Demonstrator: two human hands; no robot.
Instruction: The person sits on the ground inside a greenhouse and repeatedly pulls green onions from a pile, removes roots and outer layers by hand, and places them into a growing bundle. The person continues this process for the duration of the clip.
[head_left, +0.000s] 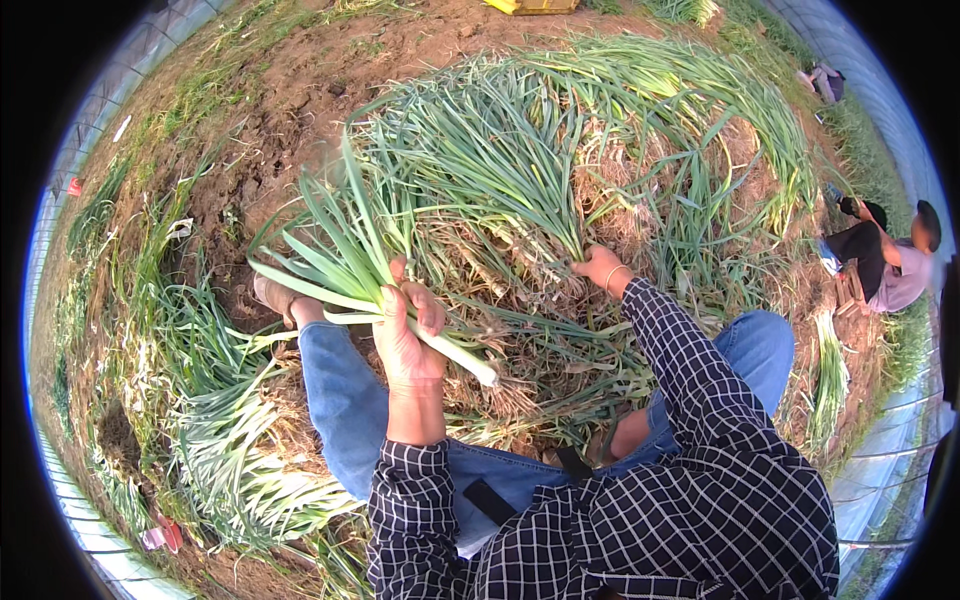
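Note:
My left hand is closed around a green onion bunch. Its leaves fan to the upper left, and its white stems and roots point to the lower right. My right hand reaches to the base of long green onion leaves at the front of a large heap. Its fingertips are pinched at the stem ends there; whether they grip a stalk is hard to tell. Loose leaves and roots lie between my legs. More green onions with pale stems are spread at the lower left.
Another person sits low at the right, beside a laid bunch of green onions. A further person is at the upper right. A yellow crate stands at the top edge. Bare soil and weeds stretch toward the plastic greenhouse walls.

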